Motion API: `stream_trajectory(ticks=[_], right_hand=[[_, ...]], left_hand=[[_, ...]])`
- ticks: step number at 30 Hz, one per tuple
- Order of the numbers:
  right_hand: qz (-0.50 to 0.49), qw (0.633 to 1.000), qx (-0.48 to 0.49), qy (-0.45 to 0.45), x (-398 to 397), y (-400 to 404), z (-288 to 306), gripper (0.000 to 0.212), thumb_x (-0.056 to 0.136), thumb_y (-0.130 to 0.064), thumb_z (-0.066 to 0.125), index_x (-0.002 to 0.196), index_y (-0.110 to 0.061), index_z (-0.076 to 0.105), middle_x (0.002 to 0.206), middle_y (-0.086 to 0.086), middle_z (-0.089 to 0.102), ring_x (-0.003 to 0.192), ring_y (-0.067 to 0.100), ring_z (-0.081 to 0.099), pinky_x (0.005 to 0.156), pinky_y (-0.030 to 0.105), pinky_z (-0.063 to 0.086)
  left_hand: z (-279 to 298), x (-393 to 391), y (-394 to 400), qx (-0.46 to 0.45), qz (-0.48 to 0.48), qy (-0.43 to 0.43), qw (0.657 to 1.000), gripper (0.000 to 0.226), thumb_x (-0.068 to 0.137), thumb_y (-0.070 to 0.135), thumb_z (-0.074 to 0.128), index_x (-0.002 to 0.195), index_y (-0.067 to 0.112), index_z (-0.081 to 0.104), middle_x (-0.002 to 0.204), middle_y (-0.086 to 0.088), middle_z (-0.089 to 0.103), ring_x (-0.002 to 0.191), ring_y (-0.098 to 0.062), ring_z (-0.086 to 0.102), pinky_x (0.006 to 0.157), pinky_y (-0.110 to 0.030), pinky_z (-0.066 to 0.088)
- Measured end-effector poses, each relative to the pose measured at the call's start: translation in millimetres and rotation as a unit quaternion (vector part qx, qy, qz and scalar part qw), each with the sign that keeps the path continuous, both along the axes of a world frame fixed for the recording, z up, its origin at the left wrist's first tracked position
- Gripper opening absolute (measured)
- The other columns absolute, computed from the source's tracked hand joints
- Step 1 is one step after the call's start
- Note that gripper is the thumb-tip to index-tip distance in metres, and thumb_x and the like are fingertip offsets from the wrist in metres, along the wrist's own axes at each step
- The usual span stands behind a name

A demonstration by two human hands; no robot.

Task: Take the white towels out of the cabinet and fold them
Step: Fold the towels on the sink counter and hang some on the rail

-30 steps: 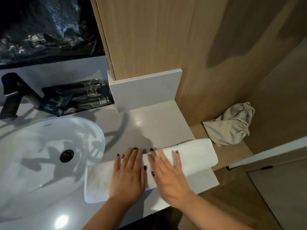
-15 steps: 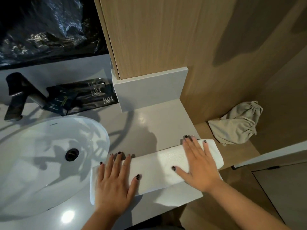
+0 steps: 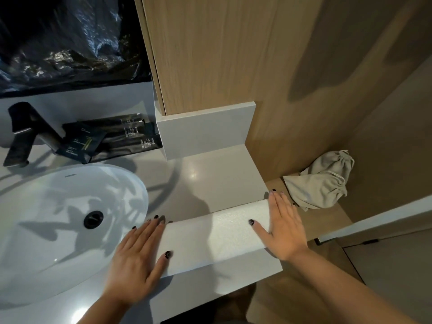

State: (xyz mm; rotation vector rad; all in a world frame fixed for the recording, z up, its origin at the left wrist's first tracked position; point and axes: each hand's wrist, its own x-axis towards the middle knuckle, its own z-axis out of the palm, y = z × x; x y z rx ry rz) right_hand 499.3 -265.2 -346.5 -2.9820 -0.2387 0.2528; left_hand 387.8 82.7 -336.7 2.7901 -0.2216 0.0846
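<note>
- Head view, closest stuff first: both forearms come in from the bottom edge, bare, reaching up onto the counter (image 3: 210,174).
- Left hand (image 3: 138,258) lies flat, palm down, fingers straight and a bit spread, covering the left end of the towel (image 3: 217,232). Dark nail polish. It's pressing, not gripping anything.
- Right hand (image 3: 284,226) does the same on the towel's right end: flat, fingers straight and close together, thumb out toward the middle. No curl, nothing pinched.
- The towel is white and folded into a long narrow strip. It sits on the grey counter close to the front edge, running at a slight slant, right end farther back. That right end reaches about to where the counter meets the wooden shelf (image 3: 327,220).
- Left of the hands is the white oval sink (image 3: 46,230) with a dark drain (image 3: 93,219); the left hand's fingertips are just beside its rim.
- On the shelf past the right hand is a beige drawstring bag (image 3: 320,183), slumped against the wood wall, near the fingertips but not touching.
- Farther back: a dark faucet (image 3: 25,134) behind the sink and a few dark sachets (image 3: 112,139) lying flat beside it.
- At the very back, a wooden cabinet (image 3: 210,54) stands on a grey plinth, with crinkled black plastic (image 3: 65,38) to its left.
</note>
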Motion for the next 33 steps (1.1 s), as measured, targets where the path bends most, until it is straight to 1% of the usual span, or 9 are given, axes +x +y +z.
stream_trajectory(ticks=[3, 6, 10, 16, 19, 21, 23, 28, 33], right_hand=[[-0.048, 0.997, 0.053, 0.013, 1.3, -1.1, -1.4, 0.097, 0.083, -0.082, 0.017, 0.157, -0.022, -0.003, 0.165, -0.003, -0.004, 0.152, 0.017, -0.005, 0.120, 0.042, 0.021], [-0.137, 0.973, 0.180, 0.056, 5.9, -10.8, 1.6, 0.087, 0.088, -0.071, 0.040, 0.155, -0.029, 0.005, 0.159, -0.001, 0.020, 0.140, 0.023, 0.034, 0.104, 0.039, 0.042], [-0.168, 0.934, 0.309, 0.061, -1.1, -26.9, 2.2, 0.068, 0.091, -0.052, 0.058, 0.147, -0.028, 0.027, 0.116, -0.012, 0.052, 0.109, 0.012, 0.055, 0.080, 0.015, 0.044], [-0.251, 0.898, 0.360, -0.008, -2.8, -30.4, 16.4, 0.058, 0.085, -0.034, 0.074, 0.134, -0.014, 0.051, 0.125, 0.006, 0.061, 0.106, 0.019, 0.054, 0.095, 0.036, 0.047], [-0.212, 0.891, 0.401, -0.019, -6.7, -34.1, 44.2, 0.047, 0.086, -0.028, 0.075, 0.128, -0.019, 0.056, 0.119, 0.001, 0.062, 0.096, 0.011, 0.055, 0.080, 0.023, 0.050], [-0.156, 0.887, 0.433, -0.032, -9.0, -37.3, 70.4, 0.043, 0.085, -0.024, 0.076, 0.123, -0.024, 0.057, 0.113, -0.008, 0.062, 0.093, 0.003, 0.057, 0.070, 0.009, 0.045], [-0.100, 0.883, 0.455, -0.062, -11.3, -38.7, 102.1, 0.044, 0.084, -0.018, 0.077, 0.124, -0.023, 0.060, 0.111, -0.013, 0.061, 0.097, -0.001, 0.057, 0.074, 0.005, 0.042], [0.023, 0.876, 0.465, -0.128, -22.2, -37.0, 187.9, 0.043, 0.081, -0.015, 0.078, 0.116, -0.033, 0.062, 0.105, -0.027, 0.058, 0.095, -0.022, 0.053, 0.074, -0.002, 0.040], [0.139, 0.852, 0.477, -0.162, -46.4, -30.4, 277.2, 0.045, 0.078, -0.014, 0.080, 0.104, -0.046, 0.064, 0.105, -0.025, 0.066, 0.101, -0.006, 0.061, 0.081, 0.009, 0.049]], left_hand=[[0.2, -1.0, 0.4, 0.001, 0.010, -0.001, 1.000, 0.066, 0.097, 0.054, 0.033, 0.143, 0.010, 0.050, 0.150, -0.003, 0.047, 0.137, -0.023, 0.046, 0.112, -0.043, 0.032], [3.5, -0.9, -1.2, 0.017, 0.032, 0.008, 0.999, 0.070, 0.097, 0.060, 0.026, 0.140, 0.013, 0.055, 0.146, -0.002, 0.051, 0.133, -0.023, 0.050, 0.112, -0.043, 0.030], [0.1, -9.1, -12.5, 0.035, 0.095, 0.047, 0.994, 0.076, 0.096, 0.064, 0.016, 0.136, 0.017, 0.060, 0.142, -0.004, 0.057, 0.129, -0.025, 0.055, 0.108, -0.053, 0.032], [0.6, -24.3, -38.4, 0.037, 0.125, 0.057, 0.990, 0.080, 0.097, 0.062, 0.011, 0.130, 0.014, 0.065, 0.135, -0.009, 0.062, 0.127, -0.026, 0.055, 0.101, -0.058, 0.037], [8.1, -22.2, -53.5, 0.064, 0.134, 0.075, 0.986, 0.078, 0.096, 0.058, 0.012, 0.132, 0.010, 0.062, 0.135, -0.014, 0.061, 0.125, -0.033, 0.059, 0.096, -0.069, 0.041], [12.5, -18.1, -65.9, 0.085, 0.169, 0.116, 0.975, 0.079, 0.090, 0.057, 0.003, 0.154, 0.020, 0.031, 0.160, -0.004, 0.031, 0.148, -0.024, 0.027, 0.113, -0.067, 0.020], [19.5, -15.0, -78.8, 0.042, 0.181, 0.137, 0.973, 0.068, 0.098, 0.058, 0.007, 0.158, 0.027, 0.005, 0.166, 0.005, 0.008, 0.153, -0.016, 0.001, 0.119, -0.058, 0.002], [83.8, -5.2, -122.9, -0.219, 0.098, 0.046, 0.970, 0.074, 0.099, 0.055, 0.039, 0.158, 0.028, 0.005, 0.165, 0.008, 0.010, 0.152, -0.013, 0.010, 0.124, -0.043, 0.008], [163.0, 13.1, -165.3, -0.295, -0.001, -0.081, 0.952, 0.077, 0.093, 0.069, 0.027, 0.157, 0.029, 0.012, 0.164, 0.009, 0.017, 0.150, -0.012, 0.017, 0.121, -0.039, 0.021]])
